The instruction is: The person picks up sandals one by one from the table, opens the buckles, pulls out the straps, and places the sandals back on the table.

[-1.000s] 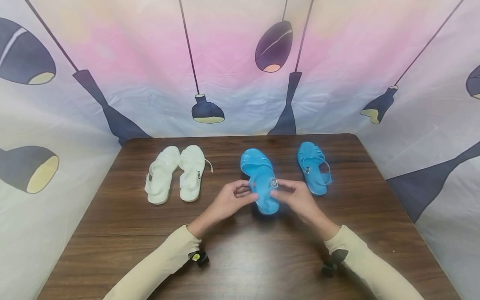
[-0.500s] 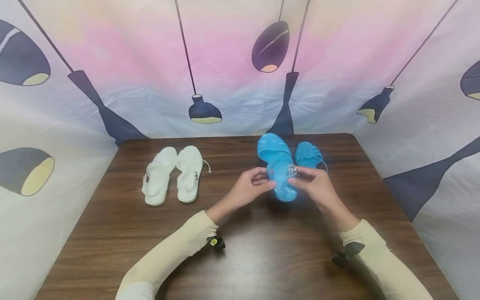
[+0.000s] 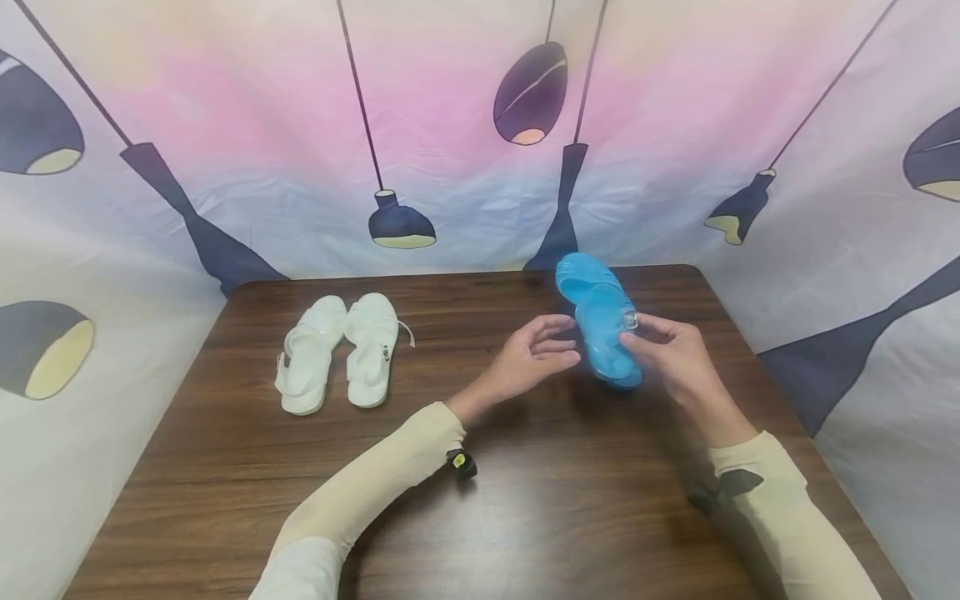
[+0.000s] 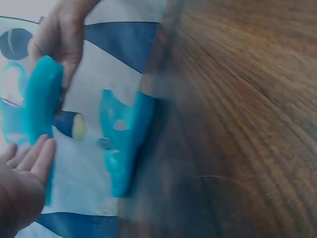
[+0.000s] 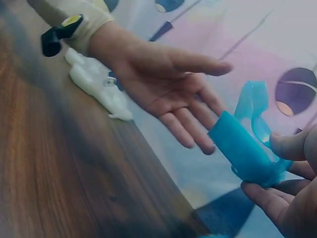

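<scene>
A blue jelly sandal [image 3: 604,323] is held up over the back right of the table, toe pointing away. My right hand [image 3: 678,362] pinches its heel strap and side near the clear buckle, thumb on the inside. Just left of the sandal is my left hand [image 3: 525,360], fingers extended and palm turned toward it; in the right wrist view a bare palm [image 5: 163,87] faces up beside the sole. The other blue sandal [image 4: 130,144] stands on the table in the left wrist view; in the head view the held one covers it.
Two white sandals, a left one [image 3: 306,367] and a right one [image 3: 371,354] with a loose strap, stand side by side at the table's back left. The brown wooden table [image 3: 480,517] ends at a fabric backdrop [image 3: 300,125] printed with lamps.
The blue sandal has moved right and back, rising in front of its mate. My left hand has let go of it and moved slightly away; my right hand keeps its hold.
</scene>
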Action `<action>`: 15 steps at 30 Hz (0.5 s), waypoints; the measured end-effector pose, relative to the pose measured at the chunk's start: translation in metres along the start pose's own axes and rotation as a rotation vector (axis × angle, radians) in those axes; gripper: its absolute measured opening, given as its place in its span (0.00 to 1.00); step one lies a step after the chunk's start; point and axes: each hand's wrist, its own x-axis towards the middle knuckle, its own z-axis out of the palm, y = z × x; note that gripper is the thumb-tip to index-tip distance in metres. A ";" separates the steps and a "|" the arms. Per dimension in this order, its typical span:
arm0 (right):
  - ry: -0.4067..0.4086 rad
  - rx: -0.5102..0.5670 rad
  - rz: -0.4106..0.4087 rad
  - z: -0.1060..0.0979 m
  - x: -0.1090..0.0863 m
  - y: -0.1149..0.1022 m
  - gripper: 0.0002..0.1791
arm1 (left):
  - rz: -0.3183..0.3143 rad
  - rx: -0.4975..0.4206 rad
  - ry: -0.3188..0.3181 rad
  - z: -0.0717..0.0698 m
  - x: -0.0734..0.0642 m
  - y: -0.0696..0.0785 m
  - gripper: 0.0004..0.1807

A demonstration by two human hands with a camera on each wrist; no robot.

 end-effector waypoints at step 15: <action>0.076 0.210 -0.015 -0.057 0.002 0.019 0.45 | -0.210 0.280 0.082 0.023 0.030 -0.052 0.43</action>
